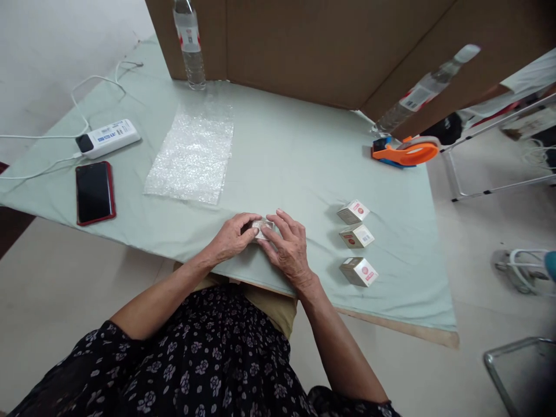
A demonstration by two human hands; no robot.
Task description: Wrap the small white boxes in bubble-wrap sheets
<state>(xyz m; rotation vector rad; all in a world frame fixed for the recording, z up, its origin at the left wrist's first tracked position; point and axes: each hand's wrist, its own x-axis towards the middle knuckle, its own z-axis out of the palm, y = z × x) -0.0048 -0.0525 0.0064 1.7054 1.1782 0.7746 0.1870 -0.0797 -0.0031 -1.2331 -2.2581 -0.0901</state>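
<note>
Both my hands rest near the table's front edge around a small wrapped box (262, 227), of which only a sliver shows between the fingers. My left hand (230, 238) grips it from the left, and my right hand (288, 246) covers it from the right and above. A sheet of bubble wrap (193, 152) lies flat behind my hands, toward the left. Three small white boxes with red marks stand in a row to my right: the far box (353, 211), the middle box (357, 236) and the near box (359, 271).
The table wears a pale green cloth (282, 145). An orange tape dispenser (406, 152) sits at the back right. A phone (94, 192) and a white power bank (108, 138) with cables lie left. Two water bottles (190, 43) (423, 90) stand against brown cardboard (304, 46).
</note>
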